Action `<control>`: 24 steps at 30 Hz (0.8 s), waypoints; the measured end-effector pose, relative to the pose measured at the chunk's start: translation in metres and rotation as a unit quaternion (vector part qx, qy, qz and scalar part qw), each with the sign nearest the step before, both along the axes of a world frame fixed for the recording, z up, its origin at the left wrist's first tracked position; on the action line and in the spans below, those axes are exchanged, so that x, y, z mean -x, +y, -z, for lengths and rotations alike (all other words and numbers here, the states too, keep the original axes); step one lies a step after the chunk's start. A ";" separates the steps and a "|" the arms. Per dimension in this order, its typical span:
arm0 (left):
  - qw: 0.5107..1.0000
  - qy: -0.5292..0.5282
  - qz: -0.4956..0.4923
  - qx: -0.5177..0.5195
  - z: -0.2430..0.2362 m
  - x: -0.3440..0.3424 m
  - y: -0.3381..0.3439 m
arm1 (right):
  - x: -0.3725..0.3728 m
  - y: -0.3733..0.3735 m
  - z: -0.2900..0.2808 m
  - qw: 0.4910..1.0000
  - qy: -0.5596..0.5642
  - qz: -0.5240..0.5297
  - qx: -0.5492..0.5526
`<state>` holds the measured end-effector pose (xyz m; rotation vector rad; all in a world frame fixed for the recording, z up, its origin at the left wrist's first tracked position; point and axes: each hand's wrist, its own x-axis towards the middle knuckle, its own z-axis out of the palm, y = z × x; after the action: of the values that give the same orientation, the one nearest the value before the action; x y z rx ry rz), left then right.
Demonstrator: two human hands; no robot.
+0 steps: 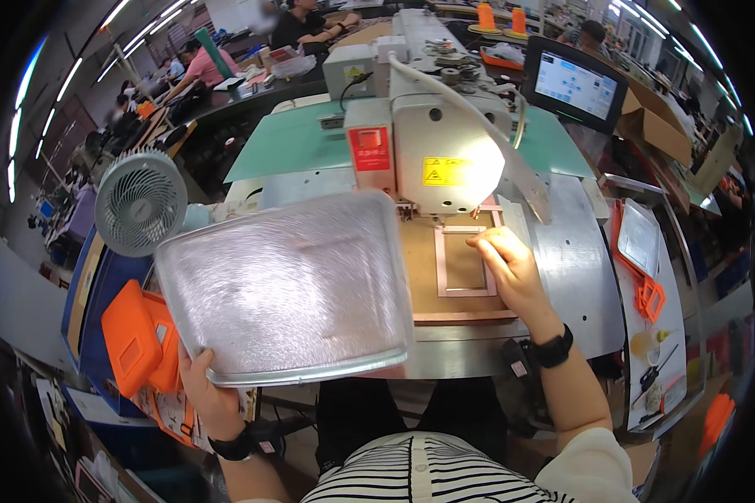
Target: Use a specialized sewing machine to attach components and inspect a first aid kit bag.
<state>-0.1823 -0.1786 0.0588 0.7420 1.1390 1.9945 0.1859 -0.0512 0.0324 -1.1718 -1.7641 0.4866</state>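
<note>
My left hand (pixel 208 390) grips the lower left corner of a shiny silver metal tray (pixel 285 289), rectangular with rounded corners and a raised rim. The tray is tilted up in front of the sewing machine and hides the left part of its bed. Over the bed my right hand (pixel 512 268) has its fingers curled into a pinch; whatever they may hold is too small to make out. Just beneath those fingers lies a small pale-pink rectangular frame (pixel 442 264) on a brown board (pixel 419 289), close to the needle area of the sewing machine (pixel 445 151).
A grey fan (pixel 141 204) stands at the left, above orange molded pieces (pixel 130 335). To the right are a screen (pixel 575 84), a side tray with tools (pixel 658 369) and another silver panel (pixel 637 239). Other people sit at benches farther back.
</note>
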 end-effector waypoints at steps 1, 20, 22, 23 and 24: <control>0.998 0.030 0.053 0.020 -0.004 0.006 -0.001 | 0.008 -0.011 -0.011 0.993 0.084 -0.059 0.064; 0.932 0.361 0.000 -0.007 0.023 -0.038 -0.014 | 0.079 -0.109 0.021 0.941 0.216 -0.094 0.242; 0.903 0.424 0.074 -0.005 0.023 -0.043 -0.032 | 0.088 -0.117 0.021 0.965 0.200 -0.053 0.160; 0.897 0.424 0.127 -0.009 0.022 -0.050 -0.036 | 0.096 -0.123 0.015 0.978 0.170 -0.048 0.111; 0.897 0.426 0.119 -0.008 0.022 -0.057 -0.040 | 0.106 -0.132 0.014 0.983 0.157 -0.070 0.061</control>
<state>-0.1251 -0.2182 0.0369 1.7740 1.4017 1.4692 0.0796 -0.1837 0.0184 -0.9946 -1.5648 0.8285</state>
